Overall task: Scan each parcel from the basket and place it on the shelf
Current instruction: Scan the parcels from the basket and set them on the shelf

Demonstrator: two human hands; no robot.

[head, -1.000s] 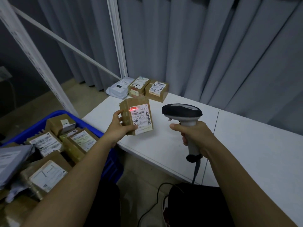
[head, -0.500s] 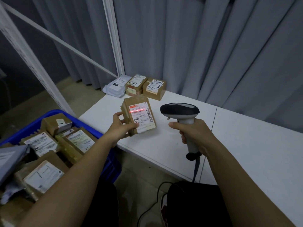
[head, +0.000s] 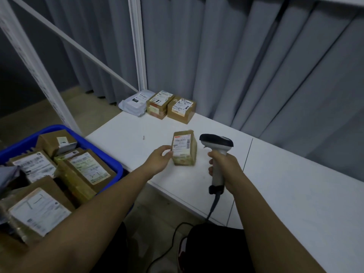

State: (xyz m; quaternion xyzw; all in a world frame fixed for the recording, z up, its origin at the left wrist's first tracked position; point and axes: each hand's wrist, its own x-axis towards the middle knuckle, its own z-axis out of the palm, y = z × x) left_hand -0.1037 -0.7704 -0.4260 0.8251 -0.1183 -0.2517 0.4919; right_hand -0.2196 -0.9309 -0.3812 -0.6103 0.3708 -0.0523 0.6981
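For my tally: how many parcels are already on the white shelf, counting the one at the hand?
4: a grey bag, a box and another box along the curtain, and a box at the left hand. None seems hidden.

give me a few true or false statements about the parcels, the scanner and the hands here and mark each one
1. The right hand grips the scanner by its handle. True.
2. The left hand is at a brown parcel above the white shelf. True.
3. The blue basket is empty. False: several labelled parcels lie in it.
4. Only one parcel sits at the back of the shelf. False: a white mailer bag and two brown boxes sit there.
5. The scanner is wireless. False: a cable hangs from its handle.
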